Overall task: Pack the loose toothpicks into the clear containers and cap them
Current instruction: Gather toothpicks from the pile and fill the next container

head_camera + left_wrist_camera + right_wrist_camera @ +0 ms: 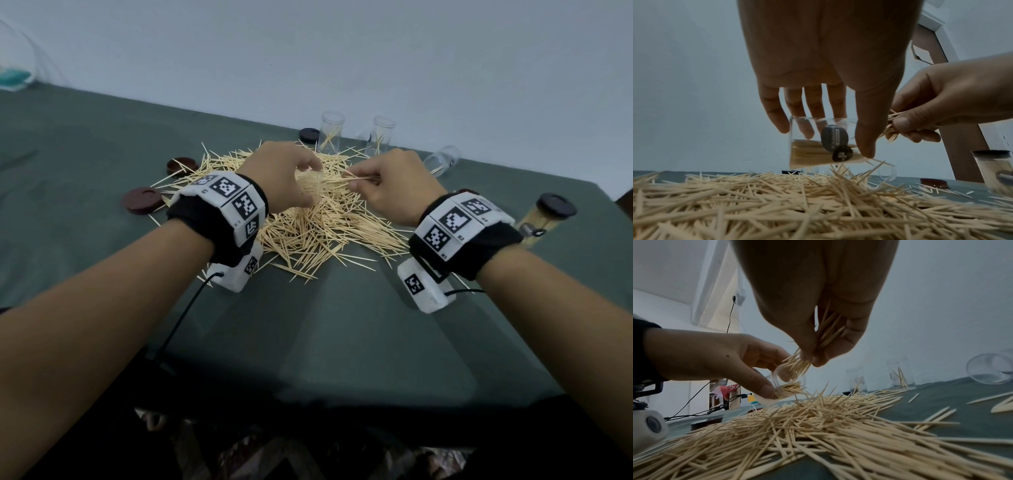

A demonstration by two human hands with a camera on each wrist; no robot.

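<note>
A big pile of loose toothpicks point(318, 229) covers the middle of the green table point(342, 325). Just above it my left hand point(306, 173) grips a clear container point(813, 146) between thumb and fingers; it is tipped on its side, about half full, with its mouth toward my right hand. My right hand point(351, 179) pinches a small bundle of toothpicks point(826, 334), whose tips are at the container's mouth point(789, 378). From the head view the container is mostly hidden behind my left hand.
Two upright clear containers point(331, 132) point(380, 135) with a few picks stand at the back by the wall, a third point(442, 161) lies on its side. A full, capped container point(544, 219) is at the right. Brown caps point(142, 200) point(181, 165) point(308, 134) lie left and back.
</note>
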